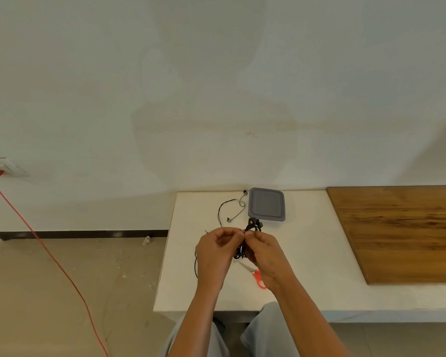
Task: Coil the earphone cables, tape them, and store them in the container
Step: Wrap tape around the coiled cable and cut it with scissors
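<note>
I am seeing both grips meeting over the desk [204, 292]. The right grip [264, 253] is clamping the coiled black earphone cable [254, 226], and the left grip [214, 251] is pinching it near the top. A 2nd earphone [229, 207] is lying loose just beside the grey container [267, 193], w/ red scissors [258, 276] under my right wrist.

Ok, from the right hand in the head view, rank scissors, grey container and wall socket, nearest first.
1. Scissors, just under the right hand.
2. Grey container, beyond it on the table.
3. Wall socket, far left.
</note>
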`<action>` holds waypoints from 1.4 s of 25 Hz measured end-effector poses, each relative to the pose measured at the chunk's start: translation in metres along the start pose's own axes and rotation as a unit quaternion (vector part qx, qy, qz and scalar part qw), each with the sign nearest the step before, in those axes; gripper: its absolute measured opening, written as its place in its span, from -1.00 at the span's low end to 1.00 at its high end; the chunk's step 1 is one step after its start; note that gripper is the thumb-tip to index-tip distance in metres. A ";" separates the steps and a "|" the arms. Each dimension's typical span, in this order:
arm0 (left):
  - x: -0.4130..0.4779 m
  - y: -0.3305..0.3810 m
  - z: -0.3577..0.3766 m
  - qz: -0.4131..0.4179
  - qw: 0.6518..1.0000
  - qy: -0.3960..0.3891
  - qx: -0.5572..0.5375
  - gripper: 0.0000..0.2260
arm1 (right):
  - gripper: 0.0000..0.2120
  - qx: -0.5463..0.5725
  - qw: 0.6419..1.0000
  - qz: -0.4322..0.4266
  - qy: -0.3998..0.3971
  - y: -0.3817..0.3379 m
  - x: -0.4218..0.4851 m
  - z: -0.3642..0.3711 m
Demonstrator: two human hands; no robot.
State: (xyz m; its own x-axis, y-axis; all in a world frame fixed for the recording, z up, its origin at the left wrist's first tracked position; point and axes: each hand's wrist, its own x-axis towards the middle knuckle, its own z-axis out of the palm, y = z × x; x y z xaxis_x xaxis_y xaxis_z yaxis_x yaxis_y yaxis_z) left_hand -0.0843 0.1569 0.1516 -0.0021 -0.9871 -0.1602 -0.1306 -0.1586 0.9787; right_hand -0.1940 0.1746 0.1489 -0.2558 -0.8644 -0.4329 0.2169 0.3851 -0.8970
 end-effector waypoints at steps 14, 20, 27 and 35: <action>-0.007 0.003 0.011 -0.054 0.998 0.011 -0.034 -0.81 | -0.81 -0.122 0.971 -0.144 0.144 0.013 0.003 0.000; 0.006 0.004 0.000 -0.138 0.986 -0.028 -0.086 -0.96 | -0.87 -0.143 0.976 -0.129 0.103 0.013 0.004 -0.004; 0.005 0.000 -0.003 -0.174 0.976 -0.021 -0.127 -0.90 | -0.63 -0.163 0.978 -0.120 0.053 0.010 0.007 -0.008; -0.003 -0.006 0.005 -0.018 0.998 0.046 0.036 -0.94 | -0.88 -0.078 0.995 -0.062 0.028 0.014 0.010 -0.004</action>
State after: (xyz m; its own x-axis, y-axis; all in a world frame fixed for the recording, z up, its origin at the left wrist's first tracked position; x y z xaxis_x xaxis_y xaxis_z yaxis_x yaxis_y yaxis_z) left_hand -0.0889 0.1614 0.1452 0.0944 -0.9793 -0.1789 -0.1991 -0.1946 0.9605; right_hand -0.1967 0.1729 0.1315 -0.3255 -0.8906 -0.3176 0.0316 0.3255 -0.9450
